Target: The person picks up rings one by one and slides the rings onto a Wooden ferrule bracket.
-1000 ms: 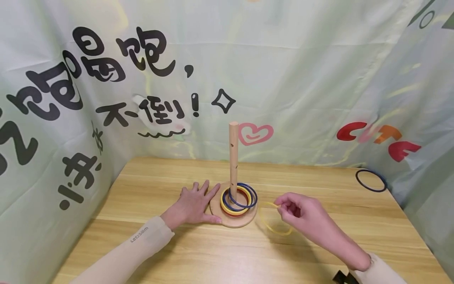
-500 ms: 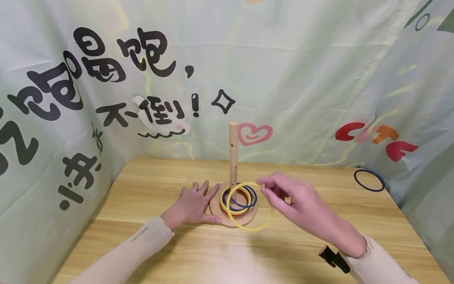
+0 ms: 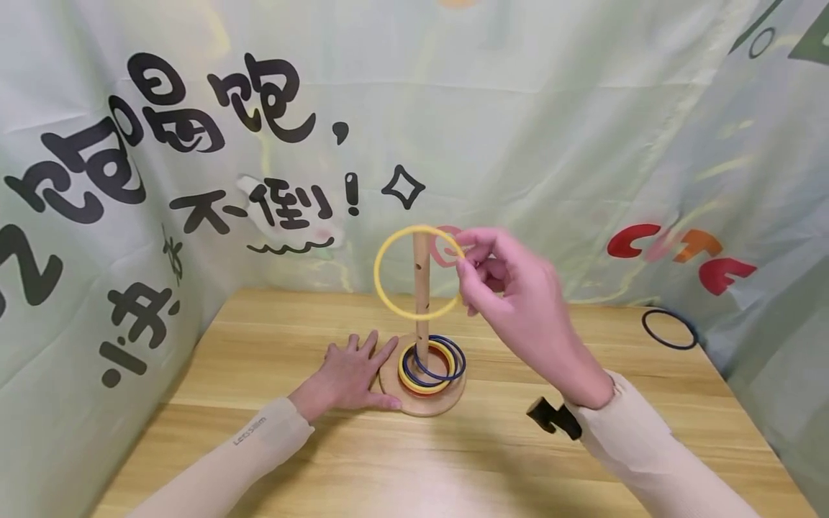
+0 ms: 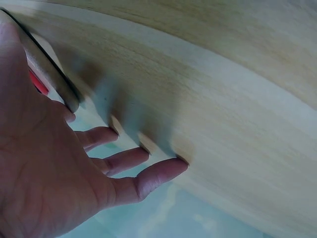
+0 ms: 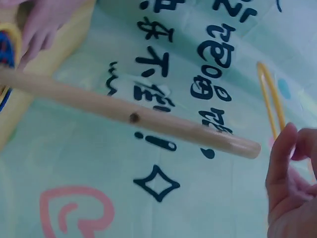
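Observation:
A thin yellow ring (image 3: 377, 273) is pinched by my right hand (image 3: 521, 306) between thumb and fingers. In the head view the ring overlaps the upper part of the upright wooden peg (image 3: 422, 284); in the right wrist view the ring (image 5: 275, 94) appears edge-on past the peg's top end. My left hand (image 3: 343, 378) lies with fingers spread at the left edge of the round wooden base (image 3: 424, 409), thumb and forefinger touching it. Around the peg's foot lie stacked rings, with loose dark blue rings (image 3: 464, 365) on top, yellow and red below.
Another dark blue ring (image 3: 670, 347) lies at the table's back right corner. Printed cloth (image 3: 537, 144) hangs behind and on both sides of the wooden table (image 3: 272, 460). A black mount (image 3: 553, 419) sticks out from the right wrist.
My right hand has lifted the yellow ring from low at the right of the base, up and left to the height of the peg's top. The left hand has stayed on the base.

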The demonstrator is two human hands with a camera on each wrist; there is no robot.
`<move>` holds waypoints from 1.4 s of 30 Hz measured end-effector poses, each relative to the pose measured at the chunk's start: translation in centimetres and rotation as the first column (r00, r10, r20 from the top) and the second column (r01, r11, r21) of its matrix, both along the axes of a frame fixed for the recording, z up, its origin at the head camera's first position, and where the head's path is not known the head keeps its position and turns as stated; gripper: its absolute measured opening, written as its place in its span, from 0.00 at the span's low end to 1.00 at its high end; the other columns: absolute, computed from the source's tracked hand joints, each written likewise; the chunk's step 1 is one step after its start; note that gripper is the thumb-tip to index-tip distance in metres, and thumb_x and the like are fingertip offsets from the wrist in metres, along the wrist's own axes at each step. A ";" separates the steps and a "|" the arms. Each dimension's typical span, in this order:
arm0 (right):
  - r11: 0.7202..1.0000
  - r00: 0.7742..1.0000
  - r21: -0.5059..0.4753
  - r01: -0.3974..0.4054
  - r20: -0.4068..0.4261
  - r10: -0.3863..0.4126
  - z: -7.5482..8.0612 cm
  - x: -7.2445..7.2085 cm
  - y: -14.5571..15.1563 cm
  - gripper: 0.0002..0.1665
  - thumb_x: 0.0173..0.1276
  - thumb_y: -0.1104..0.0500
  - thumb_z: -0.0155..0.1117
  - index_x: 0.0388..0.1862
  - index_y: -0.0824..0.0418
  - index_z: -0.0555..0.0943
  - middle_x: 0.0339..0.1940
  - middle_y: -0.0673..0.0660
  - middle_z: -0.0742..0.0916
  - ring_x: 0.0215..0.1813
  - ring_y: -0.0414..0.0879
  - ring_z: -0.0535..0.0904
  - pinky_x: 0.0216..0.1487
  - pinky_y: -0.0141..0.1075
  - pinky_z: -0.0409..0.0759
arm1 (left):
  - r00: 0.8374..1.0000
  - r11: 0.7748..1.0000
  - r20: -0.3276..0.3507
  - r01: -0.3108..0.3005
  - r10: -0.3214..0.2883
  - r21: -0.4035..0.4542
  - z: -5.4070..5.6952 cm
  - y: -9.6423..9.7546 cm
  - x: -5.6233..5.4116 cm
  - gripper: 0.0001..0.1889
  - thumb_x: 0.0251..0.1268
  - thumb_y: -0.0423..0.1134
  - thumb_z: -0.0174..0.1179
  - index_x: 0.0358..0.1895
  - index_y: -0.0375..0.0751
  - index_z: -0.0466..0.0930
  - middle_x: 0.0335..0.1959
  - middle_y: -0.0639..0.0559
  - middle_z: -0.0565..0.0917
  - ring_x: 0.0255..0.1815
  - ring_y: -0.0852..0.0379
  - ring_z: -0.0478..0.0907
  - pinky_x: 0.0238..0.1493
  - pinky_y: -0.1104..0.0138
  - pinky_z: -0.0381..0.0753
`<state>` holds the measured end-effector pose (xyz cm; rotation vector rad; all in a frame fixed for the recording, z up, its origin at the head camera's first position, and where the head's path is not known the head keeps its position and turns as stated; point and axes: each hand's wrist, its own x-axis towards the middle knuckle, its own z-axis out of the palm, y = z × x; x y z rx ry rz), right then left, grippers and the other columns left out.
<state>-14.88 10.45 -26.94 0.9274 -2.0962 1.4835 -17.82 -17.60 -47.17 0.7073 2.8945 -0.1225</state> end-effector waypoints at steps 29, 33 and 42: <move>1.000 0.889 0.000 0.029 0.457 -0.025 -7.3 -5.0 -1.3 0.13 0.74 0.68 0.61 0.55 0.62 0.83 0.38 0.61 0.83 0.27 0.61 0.84 0.29 0.39 0.85 | 0.999 1.000 -0.042 0.028 -0.028 0.005 -0.5 -0.1 -0.1 0.66 0.57 0.91 0.50 0.91 0.52 0.52 0.84 0.33 0.64 0.73 0.25 0.69 0.51 0.29 0.79; 0.999 0.875 0.044 0.023 0.482 -0.041 -9.2 -4.8 -1.2 0.14 0.73 0.69 0.61 0.55 0.63 0.82 0.37 0.60 0.83 0.28 0.64 0.85 0.28 0.40 0.85 | 0.999 1.000 -0.037 0.024 -0.023 0.013 -0.6 0.0 -0.2 0.65 0.58 0.91 0.50 0.91 0.51 0.52 0.84 0.33 0.63 0.74 0.25 0.69 0.52 0.28 0.78; 0.995 0.827 0.096 0.032 0.556 -0.080 -13.5 -4.5 -0.8 0.15 0.70 0.72 0.62 0.55 0.67 0.82 0.36 0.58 0.82 0.26 0.62 0.83 0.24 0.42 0.83 | 1.000 1.000 -0.015 0.000 0.000 0.013 -0.5 0.0 -0.2 0.64 0.58 0.90 0.52 0.90 0.50 0.58 0.85 0.33 0.61 0.75 0.26 0.68 0.53 0.28 0.78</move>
